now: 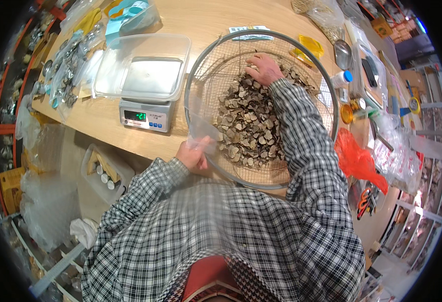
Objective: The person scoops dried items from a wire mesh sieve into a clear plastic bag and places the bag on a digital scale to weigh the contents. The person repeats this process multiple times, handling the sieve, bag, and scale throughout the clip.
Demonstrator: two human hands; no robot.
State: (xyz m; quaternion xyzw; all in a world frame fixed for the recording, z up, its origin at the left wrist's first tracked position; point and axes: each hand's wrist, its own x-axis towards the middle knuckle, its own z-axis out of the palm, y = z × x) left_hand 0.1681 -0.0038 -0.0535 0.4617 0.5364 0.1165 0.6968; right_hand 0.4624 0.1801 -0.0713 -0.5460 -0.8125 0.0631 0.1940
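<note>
A round wire-mesh sieve [201, 87] with a grey rim lies before me on the table. Thin, brownish dried slices [249, 124] are heaped in it. At the far side of the heap, my right hand [264, 69] touches the slices with its fingers bent and apart; its palm side is hidden. By the near left rim, my left hand [193, 154] pinches a clear plastic bag [204, 130] that hangs over the sieve's edge. To the left, a digital scale [145, 115] carries a clear plastic tub [107, 77], and its display is lit.
Plastic bags of dark pieces [66, 71] cover the table's left end. On the right are a metal scoop [342, 53], a blue-capped bottle [341, 78], a red plastic bag [357, 160] and orange-handled scissors [363, 204]. A plastic bin [92, 181] stands below the table's left edge.
</note>
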